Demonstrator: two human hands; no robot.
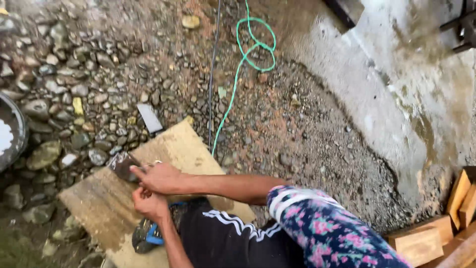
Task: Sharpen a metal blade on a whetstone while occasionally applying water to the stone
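My right hand [159,177] reaches in from the right past a flowered sleeve [327,228]. It grips a dark, flat, shiny piece [121,165] and presses it onto a worn wooden board [99,198] that lies on the gravel. My left hand [148,203] is just below it, fingers curled shut and touching the right hand; I cannot see anything in it. Under the hands are my leg in black trousers with white stripes [223,233] and a dark sandal with a blue strap [146,235].
A green cord [243,54] and a thin black cable [213,74] run down the gravel to the board. A small white flat piece [149,118] lies above the board. A metal basin [10,134] sits at the left edge, wet concrete [396,84] at right, wooden blocks [426,240] at bottom right.
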